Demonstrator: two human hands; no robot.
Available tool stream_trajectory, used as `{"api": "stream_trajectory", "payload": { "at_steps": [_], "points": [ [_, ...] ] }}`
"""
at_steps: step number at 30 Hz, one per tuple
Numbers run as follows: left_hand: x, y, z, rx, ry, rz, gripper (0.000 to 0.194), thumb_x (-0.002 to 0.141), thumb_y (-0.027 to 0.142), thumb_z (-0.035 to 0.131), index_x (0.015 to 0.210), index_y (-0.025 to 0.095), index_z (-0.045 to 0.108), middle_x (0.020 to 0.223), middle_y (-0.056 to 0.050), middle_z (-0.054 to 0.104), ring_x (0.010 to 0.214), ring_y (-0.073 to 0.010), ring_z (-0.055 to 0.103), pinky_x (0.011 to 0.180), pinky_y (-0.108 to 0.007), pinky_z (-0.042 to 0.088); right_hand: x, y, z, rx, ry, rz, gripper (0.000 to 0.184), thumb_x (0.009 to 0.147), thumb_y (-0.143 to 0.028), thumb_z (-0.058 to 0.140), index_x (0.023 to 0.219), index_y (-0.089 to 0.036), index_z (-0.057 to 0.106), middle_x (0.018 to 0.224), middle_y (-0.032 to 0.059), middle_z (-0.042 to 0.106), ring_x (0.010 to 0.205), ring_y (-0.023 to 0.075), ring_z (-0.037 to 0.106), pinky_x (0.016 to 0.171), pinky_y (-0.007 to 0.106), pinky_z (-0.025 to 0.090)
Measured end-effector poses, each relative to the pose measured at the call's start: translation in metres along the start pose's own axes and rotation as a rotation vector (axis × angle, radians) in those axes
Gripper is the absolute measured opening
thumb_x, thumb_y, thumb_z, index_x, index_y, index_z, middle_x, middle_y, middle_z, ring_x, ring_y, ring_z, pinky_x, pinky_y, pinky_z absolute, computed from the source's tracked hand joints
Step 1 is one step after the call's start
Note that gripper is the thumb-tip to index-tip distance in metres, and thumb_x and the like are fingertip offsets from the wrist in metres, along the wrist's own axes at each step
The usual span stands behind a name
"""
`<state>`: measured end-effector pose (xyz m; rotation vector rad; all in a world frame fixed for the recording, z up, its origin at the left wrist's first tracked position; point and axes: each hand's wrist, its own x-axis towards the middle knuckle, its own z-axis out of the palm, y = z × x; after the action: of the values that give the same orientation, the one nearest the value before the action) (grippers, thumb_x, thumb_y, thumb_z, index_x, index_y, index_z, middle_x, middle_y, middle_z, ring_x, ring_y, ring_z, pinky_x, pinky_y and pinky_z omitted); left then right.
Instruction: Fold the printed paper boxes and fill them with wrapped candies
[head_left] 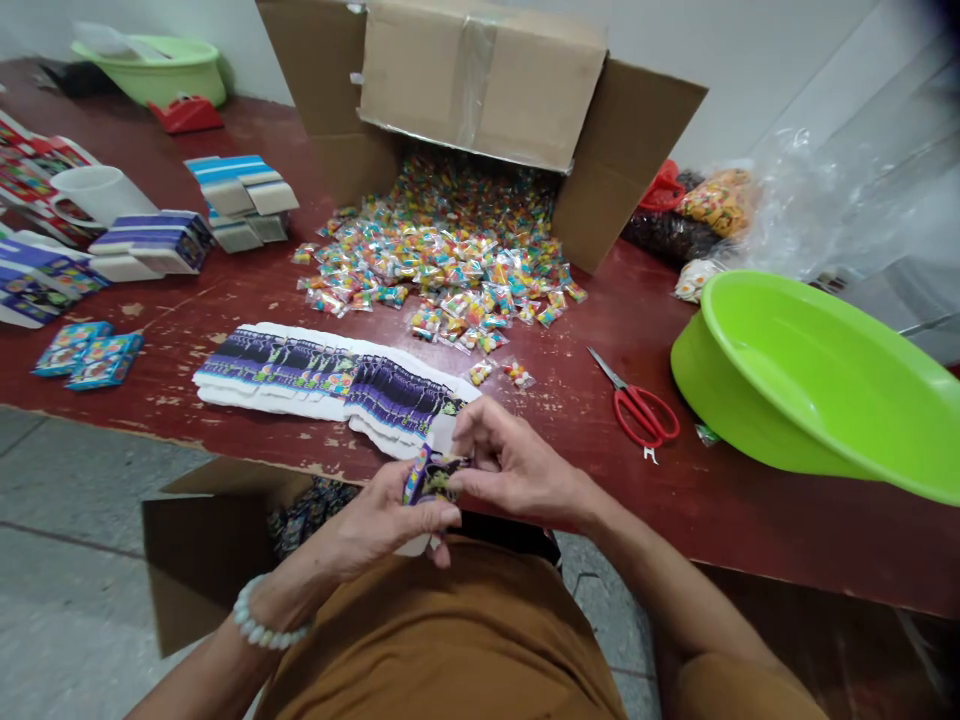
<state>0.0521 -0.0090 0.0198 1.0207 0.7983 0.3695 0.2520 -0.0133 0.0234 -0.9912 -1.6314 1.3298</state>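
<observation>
A small purple printed candy box (435, 476) is held in front of my body. My left hand (394, 510) is wrapped round it from the left, with the thumb across its near side. From the right, my right hand (506, 460) has curled fingers at the upper end of the same box. Just beyond my hands lies a long fanned row of flat purple-and-white box blanks (337, 385). Two small clear packets of colourful candy (517, 373) rest past my right hand, in front of a large pile of such packets (442, 255).
An open cardboard carton (480, 80) stands behind the pile. Red-handled scissors (637, 410) and a green basin (795, 380) are on the right. To the left are stacked blanks (154, 243), a white mug (101, 195) and two blue boxes (105, 360). Another carton (202, 550) sits below the table edge.
</observation>
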Motion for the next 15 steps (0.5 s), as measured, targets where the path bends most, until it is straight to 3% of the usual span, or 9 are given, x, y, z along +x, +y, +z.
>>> {"api": "stream_trajectory", "payload": {
  "at_steps": [2, 3, 6, 9, 12, 15],
  "points": [
    [0.001, 0.0, 0.003, 0.007, 0.132, 0.084, 0.03, 0.076, 0.039, 0.079, 0.086, 0.014, 0.067, 0.068, -0.001, 0.068, 0.054, -0.0141, 0.064, 0.059, -0.027, 0.052, -0.001, 0.005, 0.011, -0.102, 0.288, -0.034, 0.041, 0.073, -0.021, 0.076, 0.108, -0.022, 0.056, 0.104, 0.0025, 0.06, 0.07, 0.0101, 0.053, 0.065, 0.025, 0.047],
    [0.001, 0.0, 0.004, 0.001, 0.174, 0.105, 0.03, 0.077, 0.04, 0.078, 0.087, 0.013, 0.068, 0.071, -0.002, 0.07, 0.056, -0.0149, 0.065, 0.06, -0.028, 0.053, 0.0, 0.007, 0.015, -0.091, 0.36, -0.023, 0.038, 0.072, -0.023, 0.076, 0.106, -0.022, 0.06, 0.111, 0.0045, 0.06, 0.076, 0.0117, 0.056, 0.069, 0.027, 0.049],
    [0.002, -0.001, 0.005, 0.045, 0.258, 0.128, 0.029, 0.081, 0.04, 0.075, 0.093, 0.015, 0.07, 0.085, -0.005, 0.075, 0.072, -0.02, 0.07, 0.071, -0.032, 0.057, 0.001, 0.016, 0.024, 0.144, 0.299, 0.105, 0.021, 0.078, -0.036, 0.072, 0.092, -0.019, 0.067, 0.1, 0.0054, 0.066, 0.08, 0.0162, 0.061, 0.072, 0.031, 0.051],
    [0.003, -0.003, 0.005, 0.138, 0.376, 0.221, 0.034, 0.082, 0.041, 0.074, 0.106, 0.019, 0.067, 0.104, -0.007, 0.077, 0.096, -0.0246, 0.071, 0.083, -0.034, 0.057, 0.002, 0.02, 0.026, 0.242, 0.301, 0.175, 0.019, 0.08, -0.037, 0.069, 0.085, -0.018, 0.068, 0.08, 0.0022, 0.069, 0.07, 0.0151, 0.06, 0.07, 0.03, 0.051],
    [0.002, -0.007, 0.008, 0.078, 0.518, 0.353, 0.05, 0.077, 0.04, 0.078, 0.117, 0.023, 0.052, 0.102, -0.006, 0.079, 0.09, -0.0233, 0.074, 0.077, -0.034, 0.06, 0.001, 0.017, 0.029, 0.203, 0.34, 0.171, 0.015, 0.08, -0.032, 0.069, 0.088, -0.019, 0.067, 0.08, 0.0007, 0.069, 0.071, 0.0139, 0.061, 0.071, 0.029, 0.05],
    [0.0, -0.014, 0.015, 0.049, 0.625, 0.466, 0.058, 0.078, 0.035, 0.078, 0.121, 0.025, 0.041, 0.096, -0.005, 0.08, 0.088, -0.022, 0.077, 0.076, -0.032, 0.061, 0.001, 0.013, 0.038, 0.31, 0.4, 0.161, 0.03, 0.079, -0.027, 0.07, 0.106, -0.023, 0.057, 0.085, -0.0008, 0.069, 0.077, 0.0146, 0.065, 0.071, 0.027, 0.052]
  ]
}}
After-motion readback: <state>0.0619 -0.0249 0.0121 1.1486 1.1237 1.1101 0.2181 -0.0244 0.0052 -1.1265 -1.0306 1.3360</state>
